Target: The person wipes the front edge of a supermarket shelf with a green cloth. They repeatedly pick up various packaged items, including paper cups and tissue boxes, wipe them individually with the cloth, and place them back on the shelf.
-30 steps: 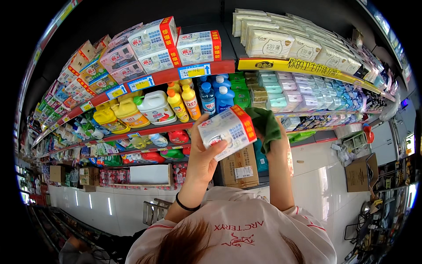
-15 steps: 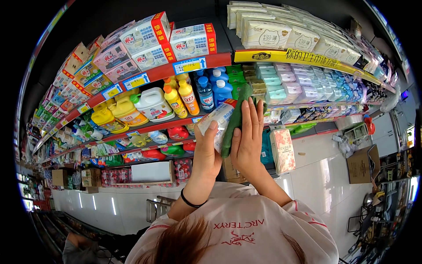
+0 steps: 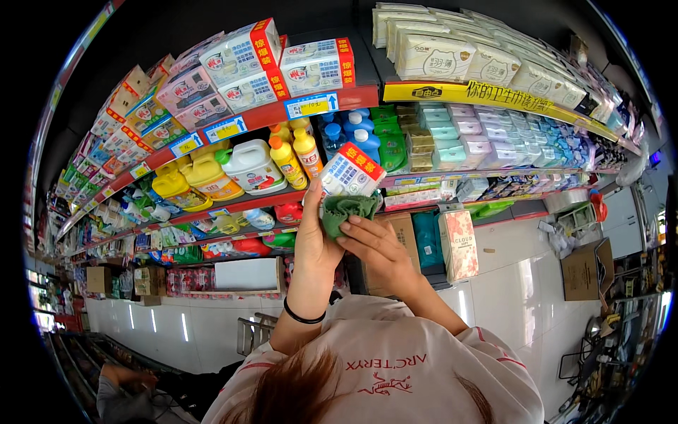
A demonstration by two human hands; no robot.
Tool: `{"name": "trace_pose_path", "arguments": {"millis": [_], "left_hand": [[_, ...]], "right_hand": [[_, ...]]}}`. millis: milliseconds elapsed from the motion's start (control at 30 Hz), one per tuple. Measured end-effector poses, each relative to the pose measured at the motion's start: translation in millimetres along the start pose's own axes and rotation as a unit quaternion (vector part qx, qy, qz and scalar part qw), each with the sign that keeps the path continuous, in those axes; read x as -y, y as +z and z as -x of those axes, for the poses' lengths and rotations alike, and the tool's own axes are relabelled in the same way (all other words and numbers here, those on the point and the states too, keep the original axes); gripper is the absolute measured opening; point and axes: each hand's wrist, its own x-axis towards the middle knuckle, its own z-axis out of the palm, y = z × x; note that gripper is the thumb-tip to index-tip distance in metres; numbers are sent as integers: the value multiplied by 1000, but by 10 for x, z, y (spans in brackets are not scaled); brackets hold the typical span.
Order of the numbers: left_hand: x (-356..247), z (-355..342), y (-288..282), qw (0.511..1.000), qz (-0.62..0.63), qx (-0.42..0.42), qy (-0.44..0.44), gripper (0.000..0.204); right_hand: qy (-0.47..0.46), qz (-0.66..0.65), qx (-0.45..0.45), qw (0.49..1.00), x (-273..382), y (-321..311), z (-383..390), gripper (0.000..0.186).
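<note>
In front of the shelves, my left hand (image 3: 313, 244) is closed round a white wrapped soap pack (image 3: 346, 173) with a red band at one end. My right hand (image 3: 385, 251) grips a crumpled green cloth (image 3: 346, 210), its fingers bent over it. The cloth lies against the near part of the pack and hides that part. My left thumb stands along the pack's left edge.
Similar soap packs (image 3: 314, 67) are stacked on the upper shelf. Below stand a white detergent jug (image 3: 253, 168), yellow bottles (image 3: 307, 152) and blue bottles (image 3: 361, 141). A pink-patterned box (image 3: 458, 244) stands right of my hands. An open cardboard box (image 3: 587, 272) sits on the floor.
The green cloth was stretched lengthwise along the pack's right side under my flat right hand. Now it is bunched at the near part, my right fingers are bent, and the pack's red band shows.
</note>
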Motion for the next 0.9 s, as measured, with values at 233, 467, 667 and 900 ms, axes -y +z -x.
{"name": "trace_pose_path", "arguments": {"millis": [233, 467, 667, 900], "left_hand": [[54, 155, 120, 984, 162, 34, -65, 61], [295, 257, 301, 985, 112, 0, -132, 65], [288, 173, 235, 987, 126, 17, -101, 67], [332, 152, 104, 977, 154, 62, -135, 76]], "right_hand": [[360, -257, -245, 863, -215, -206, 93, 38], [133, -57, -65, 987, -54, -272, -456, 51], [77, -47, -8, 996, -67, -66, -126, 53], [15, -14, 42, 999, -41, -133, 68, 50]]}}
